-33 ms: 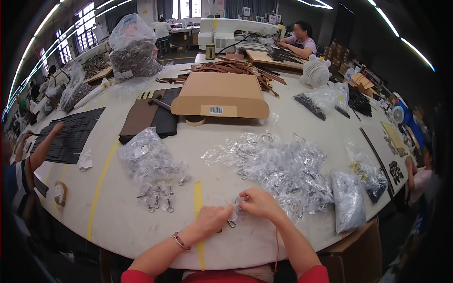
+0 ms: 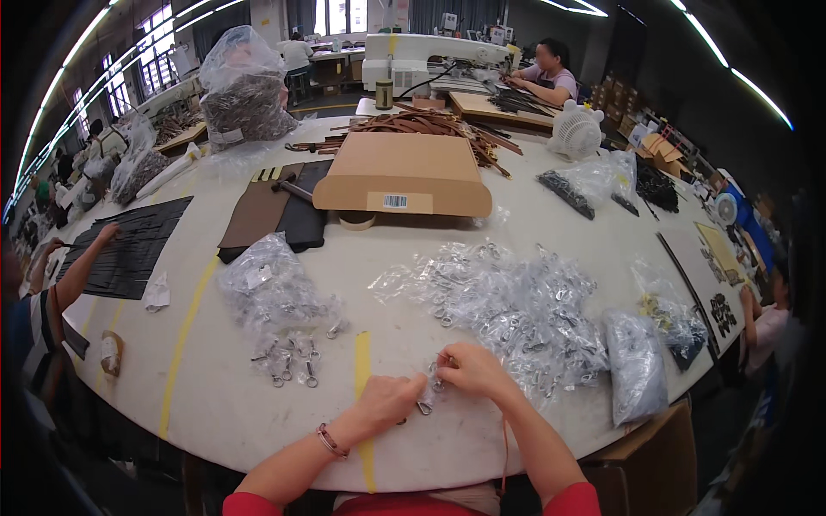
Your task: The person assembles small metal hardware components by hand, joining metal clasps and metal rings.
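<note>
cardboard box (image 2: 400,168) on white worktable (image 2: 258,421)
brown straps (image 2: 417,122) lie heaped behind it; hammer (image 2: 292,187) rests on dark sheets (image 2: 251,215), left; tape roll (image 2: 357,224), partly hidden by box front; white fan (image 2: 576,133) stands right, farther back.

White bench (image 2: 241,413) w/ curved edge, yellow tape strips (image 2: 361,361). Carries cardboard box (image 2: 400,168) nr ctr, brown straps (image 2: 422,122) behind; heap of clear-bagged metal clasps (image 2: 516,310) R of ctr, smaller heap (image 2: 267,275) L; white fan (image 2: 575,133) back R, dark strips (image 2: 129,245) far L.

Shiny metal clasp (image 2: 424,408), glossy plastic bags (image 2: 516,301), matt cardboard box (image 2: 400,163)
</note>
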Tool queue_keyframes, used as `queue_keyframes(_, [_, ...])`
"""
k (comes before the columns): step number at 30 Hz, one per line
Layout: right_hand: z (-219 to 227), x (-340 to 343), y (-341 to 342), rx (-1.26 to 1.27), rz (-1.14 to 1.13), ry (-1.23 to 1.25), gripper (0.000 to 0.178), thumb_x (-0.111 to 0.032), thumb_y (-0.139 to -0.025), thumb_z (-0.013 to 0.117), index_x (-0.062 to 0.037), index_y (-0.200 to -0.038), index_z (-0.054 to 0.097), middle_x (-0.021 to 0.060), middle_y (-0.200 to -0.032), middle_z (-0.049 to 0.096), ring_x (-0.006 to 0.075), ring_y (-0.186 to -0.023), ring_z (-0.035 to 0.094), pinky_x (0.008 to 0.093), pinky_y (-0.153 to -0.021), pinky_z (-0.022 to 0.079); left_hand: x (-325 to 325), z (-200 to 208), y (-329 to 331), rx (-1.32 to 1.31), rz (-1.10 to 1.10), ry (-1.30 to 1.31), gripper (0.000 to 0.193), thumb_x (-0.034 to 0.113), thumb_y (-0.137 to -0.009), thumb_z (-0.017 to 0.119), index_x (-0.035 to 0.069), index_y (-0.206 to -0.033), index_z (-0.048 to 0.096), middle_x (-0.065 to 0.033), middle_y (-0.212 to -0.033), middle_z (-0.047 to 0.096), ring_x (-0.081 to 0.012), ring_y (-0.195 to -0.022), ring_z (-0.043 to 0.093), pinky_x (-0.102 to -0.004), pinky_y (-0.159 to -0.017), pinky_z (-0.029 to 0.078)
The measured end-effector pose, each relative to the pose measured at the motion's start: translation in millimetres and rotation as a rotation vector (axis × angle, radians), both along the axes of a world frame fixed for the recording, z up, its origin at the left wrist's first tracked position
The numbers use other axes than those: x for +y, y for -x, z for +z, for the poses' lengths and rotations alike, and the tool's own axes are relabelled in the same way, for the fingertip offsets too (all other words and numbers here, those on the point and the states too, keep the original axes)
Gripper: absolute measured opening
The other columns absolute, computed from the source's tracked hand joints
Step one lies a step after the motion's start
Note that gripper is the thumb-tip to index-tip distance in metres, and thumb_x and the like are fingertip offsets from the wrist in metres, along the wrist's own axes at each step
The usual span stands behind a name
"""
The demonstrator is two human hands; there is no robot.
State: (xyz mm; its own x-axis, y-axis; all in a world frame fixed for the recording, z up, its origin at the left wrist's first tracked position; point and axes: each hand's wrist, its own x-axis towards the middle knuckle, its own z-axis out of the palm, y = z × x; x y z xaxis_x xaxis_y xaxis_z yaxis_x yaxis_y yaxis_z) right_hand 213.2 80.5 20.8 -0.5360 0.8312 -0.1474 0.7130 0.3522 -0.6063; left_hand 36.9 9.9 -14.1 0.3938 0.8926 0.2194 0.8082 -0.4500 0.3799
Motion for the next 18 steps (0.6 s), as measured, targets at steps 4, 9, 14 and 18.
queue_keyframes(4, [-13.5,5.7,-11.8,0.134,-0.021,0.047,0.016,-0.016,-0.073,0.060,-0.0010,-0.078,0.059,0.0108,-0.071,0.059,0.0209,-0.063,0.055,0.0297,-0.059,0.042,-0.4,5.5,2.1,-0.123,0.005,-0.047,0.009,0.013,-0.076,0.054,0.005,-0.078,0.049,-0.0113,-0.057,0.054,-0.0238,-0.052,0.056,-0.0341,-0.047,0.041])
queue_keyframes(9, [-1.8,0.2,-17.8,0.118,-0.093,0.040,0.018,-0.021,-0.073,0.058,-0.0039,-0.081,0.060,0.0135,-0.073,0.060,0.0278,-0.070,0.057,0.0347,-0.062,0.043,-0.8,28.5,18.7,-0.701,0.290,0.291,0.022,0.018,-0.077,0.061,0.004,-0.069,0.046,-0.0028,-0.049,0.042,-0.0127,-0.045,0.047,-0.0282,-0.041,0.034])
queue_keyframes(14, [9.3,0.3,-20.8,0.105,-0.198,-0.046,0.025,-0.026,-0.072,0.060,-0.0039,-0.085,0.060,0.0127,-0.071,0.060,0.0258,-0.067,0.058,0.0343,-0.061,0.044,-5.4,35.4,18.7,-1.205,0.292,0.619,0.017,0.012,-0.082,0.058,0.006,-0.072,0.045,0.0051,-0.052,0.039,-0.0020,-0.040,0.033,-0.0196,-0.035,0.021])
queue_keyframes(18, [38.5,-16.8,-4.0,0.154,-0.101,0.128,0.031,-0.026,-0.070,0.061,-0.0040,-0.093,0.059,0.0115,-0.066,0.059,0.0244,-0.061,0.058,0.0321,-0.056,0.045,-10.3,35.9,15.9,-1.171,0.242,0.719,0.010,0.009,-0.082,0.056,0.006,-0.085,0.047,0.0038,-0.059,0.044,-0.0024,-0.046,0.038,-0.0188,-0.038,0.028])
